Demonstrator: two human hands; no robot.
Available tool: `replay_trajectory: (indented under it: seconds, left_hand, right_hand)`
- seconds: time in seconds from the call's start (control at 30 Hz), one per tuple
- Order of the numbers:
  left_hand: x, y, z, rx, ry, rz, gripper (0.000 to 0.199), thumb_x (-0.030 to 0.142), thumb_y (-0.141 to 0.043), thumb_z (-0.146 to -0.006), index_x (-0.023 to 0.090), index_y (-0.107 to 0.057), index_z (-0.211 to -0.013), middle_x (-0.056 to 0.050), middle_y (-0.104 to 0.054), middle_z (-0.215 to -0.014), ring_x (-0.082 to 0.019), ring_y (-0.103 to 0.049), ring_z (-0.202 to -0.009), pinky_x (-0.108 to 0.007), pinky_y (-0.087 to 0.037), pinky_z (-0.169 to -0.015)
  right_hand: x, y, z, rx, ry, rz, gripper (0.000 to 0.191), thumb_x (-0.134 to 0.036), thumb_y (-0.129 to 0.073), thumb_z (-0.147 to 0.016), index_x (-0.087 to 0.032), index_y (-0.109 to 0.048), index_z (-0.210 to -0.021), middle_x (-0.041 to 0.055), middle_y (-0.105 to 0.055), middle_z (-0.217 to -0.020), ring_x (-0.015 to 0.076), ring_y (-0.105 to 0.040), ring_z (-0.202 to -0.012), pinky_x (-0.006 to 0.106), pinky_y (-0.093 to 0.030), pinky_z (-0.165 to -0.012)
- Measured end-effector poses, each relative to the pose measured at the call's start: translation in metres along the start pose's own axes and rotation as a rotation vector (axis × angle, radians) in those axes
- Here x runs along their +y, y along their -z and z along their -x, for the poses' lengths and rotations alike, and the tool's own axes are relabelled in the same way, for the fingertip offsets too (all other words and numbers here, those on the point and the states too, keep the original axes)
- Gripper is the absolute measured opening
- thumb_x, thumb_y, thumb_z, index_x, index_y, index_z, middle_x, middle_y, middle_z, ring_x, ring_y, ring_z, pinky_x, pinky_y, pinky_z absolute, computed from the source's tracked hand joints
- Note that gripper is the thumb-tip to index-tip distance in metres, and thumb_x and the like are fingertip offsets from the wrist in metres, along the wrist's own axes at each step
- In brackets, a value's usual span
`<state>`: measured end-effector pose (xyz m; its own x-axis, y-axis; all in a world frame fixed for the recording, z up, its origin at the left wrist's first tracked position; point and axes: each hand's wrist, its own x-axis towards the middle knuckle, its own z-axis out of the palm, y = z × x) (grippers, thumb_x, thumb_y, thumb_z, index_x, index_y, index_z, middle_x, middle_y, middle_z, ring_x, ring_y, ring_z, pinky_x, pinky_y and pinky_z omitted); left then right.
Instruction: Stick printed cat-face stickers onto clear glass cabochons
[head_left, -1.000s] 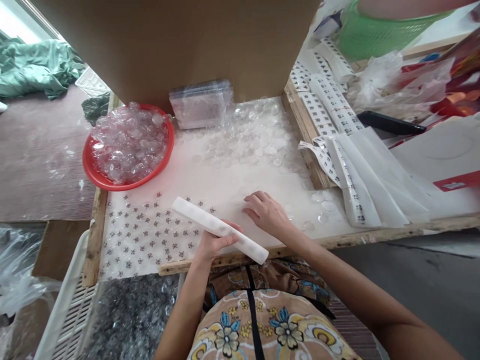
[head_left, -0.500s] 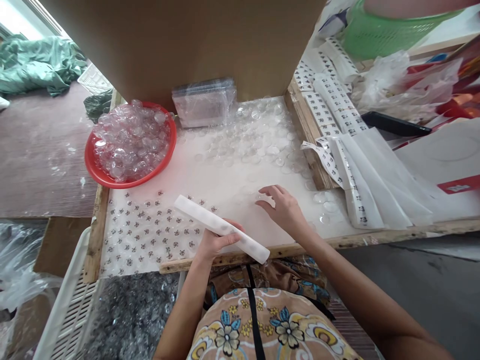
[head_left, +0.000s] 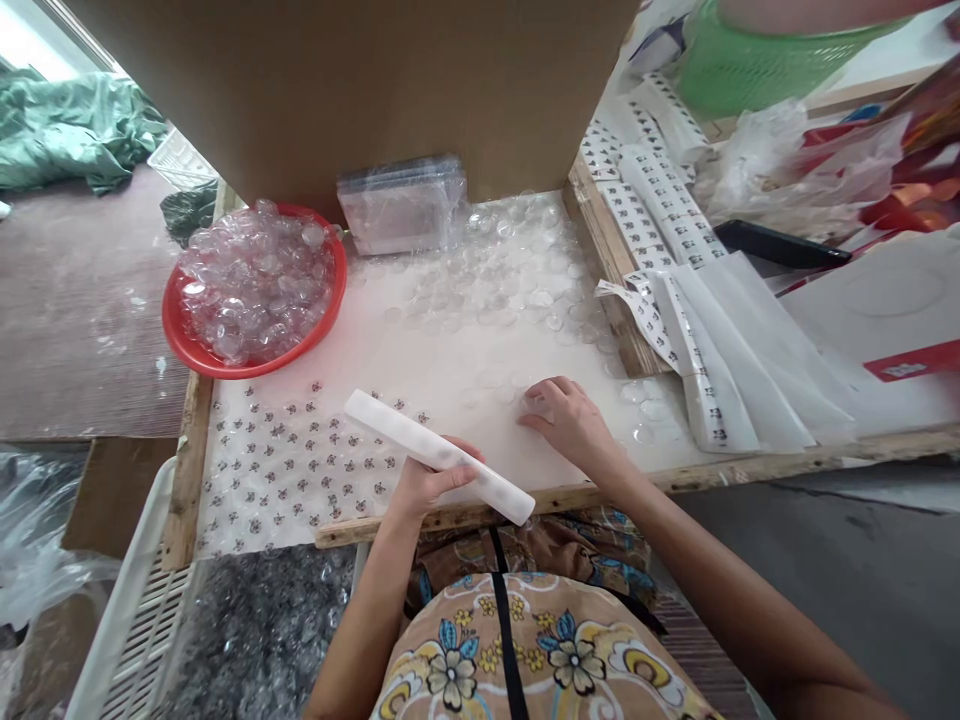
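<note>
At lower centre, one left hand (head_left: 431,485) reaches up from the bottom edge, its fingers closed around one white roll (head_left: 439,453) that slants from upper left to lower right. One right hand (head_left: 576,425) comes in from the lower right, palm down, wrist bent slightly, fingers curled with the thumb close to the index finger; whether they pinch anything cannot be told. It is just above the white worktop (head_left: 420,360), near a few clear discs (head_left: 540,298); many more, too many to count, spread across upper centre. One red basin (head_left: 251,370) heaped with clear pieces sits at left; one green basket (head_left: 750,75) is at upper right.
</note>
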<state>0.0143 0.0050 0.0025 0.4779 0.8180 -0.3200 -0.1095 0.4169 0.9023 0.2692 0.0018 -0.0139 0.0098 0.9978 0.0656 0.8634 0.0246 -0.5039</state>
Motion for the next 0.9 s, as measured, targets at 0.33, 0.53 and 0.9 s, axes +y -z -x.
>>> replay_trajectory:
  seconds: [0.33, 0.53, 0.9]
  left_hand:
    - [0.003, -0.004, -0.002, 0.001, 0.02, -0.002, 0.026, 0.03, -0.082, -0.067, 0.018, -0.076, -0.088, -0.006, -0.074, -0.083, -0.022, -0.066, -0.078, -0.032, -0.051, -0.072]
    - [0.004, 0.0, 0.003, 0.035, 0.01, 0.284, 0.03, 0.033, -0.087, -0.057, 0.02, -0.072, -0.08, -0.003, -0.071, -0.076, -0.022, -0.069, -0.07, -0.035, -0.057, -0.069]
    - [-0.012, 0.025, 0.007, -0.347, 0.052, 0.581, 0.045, 0.049, -0.091, -0.04, 0.021, -0.059, -0.054, 0.002, -0.05, -0.042, -0.02, -0.058, -0.036, -0.03, -0.05, -0.037]
  right_hand:
    - [-0.039, 0.015, -0.005, 0.085, 0.043, -0.218, 0.011, -0.029, -0.062, -0.088, -0.02, -0.064, -0.094, 0.0073, -0.064, -0.093, 0.0223, -0.061, -0.088, 0.035, -0.05, -0.077]
    - [-0.088, 0.026, -0.021, -0.071, 0.117, -0.513, 0.011, -0.03, -0.061, -0.089, -0.021, -0.065, -0.094, 0.0041, -0.067, -0.089, 0.0157, -0.063, -0.08, 0.027, -0.05, -0.069]
    - [-0.09, 0.022, -0.022, -0.136, 0.131, -0.587, 0.009, -0.026, -0.06, -0.089, -0.02, -0.065, -0.093, 0.0035, -0.068, -0.087, 0.0134, -0.062, -0.073, 0.025, -0.05, -0.066]
